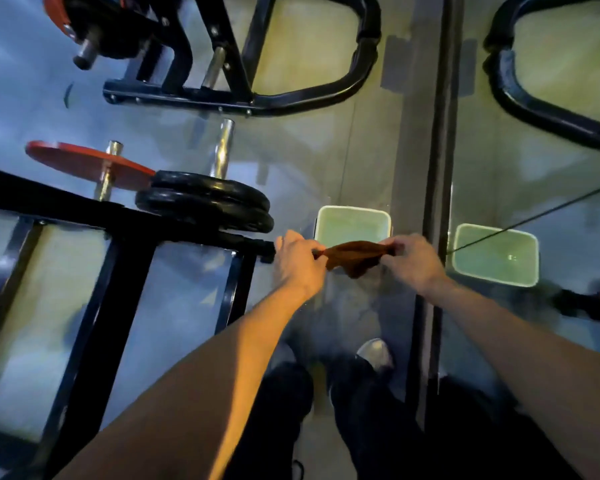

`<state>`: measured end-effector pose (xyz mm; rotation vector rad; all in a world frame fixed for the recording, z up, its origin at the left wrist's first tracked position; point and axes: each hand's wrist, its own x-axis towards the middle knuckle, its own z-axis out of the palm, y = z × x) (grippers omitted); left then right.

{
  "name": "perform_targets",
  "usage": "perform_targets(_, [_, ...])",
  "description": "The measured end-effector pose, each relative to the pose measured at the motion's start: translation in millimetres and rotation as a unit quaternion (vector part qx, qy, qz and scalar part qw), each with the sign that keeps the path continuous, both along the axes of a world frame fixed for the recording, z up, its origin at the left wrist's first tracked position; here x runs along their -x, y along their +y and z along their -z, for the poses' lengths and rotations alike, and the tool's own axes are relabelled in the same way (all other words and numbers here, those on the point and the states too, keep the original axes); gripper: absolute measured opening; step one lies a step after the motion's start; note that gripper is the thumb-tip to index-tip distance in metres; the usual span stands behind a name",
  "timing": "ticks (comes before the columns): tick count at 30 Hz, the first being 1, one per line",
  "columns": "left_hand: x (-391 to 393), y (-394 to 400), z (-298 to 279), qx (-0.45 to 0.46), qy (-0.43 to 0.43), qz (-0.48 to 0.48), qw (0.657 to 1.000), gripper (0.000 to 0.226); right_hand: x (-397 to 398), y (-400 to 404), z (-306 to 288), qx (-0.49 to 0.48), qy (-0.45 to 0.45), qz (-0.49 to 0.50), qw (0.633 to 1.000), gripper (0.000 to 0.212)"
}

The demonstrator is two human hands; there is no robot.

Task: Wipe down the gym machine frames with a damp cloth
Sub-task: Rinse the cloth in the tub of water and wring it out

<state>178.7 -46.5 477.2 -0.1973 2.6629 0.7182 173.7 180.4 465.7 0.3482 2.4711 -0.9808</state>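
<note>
Now we held the brown cloth [355, 258] stretched sideways between both hands, left hand [297, 263] and right hand [414, 263] each pinching an end; the black machine frame [125, 220] lay just left of our left hand.

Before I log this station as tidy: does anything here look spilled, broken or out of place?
Nothing stands out. Both hands, left hand and right hand, hold the brown cloth over the upright tub. The black plates sit stacked beside the frame.
</note>
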Motion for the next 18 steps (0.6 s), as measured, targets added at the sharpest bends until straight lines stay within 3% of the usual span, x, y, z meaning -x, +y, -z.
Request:
perform_targets(4, [38,18,78,0.018,-0.023,-0.020,0.999,0.016,40,16,66,0.001,-0.014,-0.028,1.000,0.016])
perform_targets(10, [84,34,201,-0.051,-0.071,-0.083,0.993,0.018,76,25,183,0.049,-0.041,0.001,0.998,0.013])
perform_targets(18, [148,43,362,-0.070,-0.032,-0.041,0.996,0.016,117,29,335,0.015,0.038,0.043,0.998,0.019])
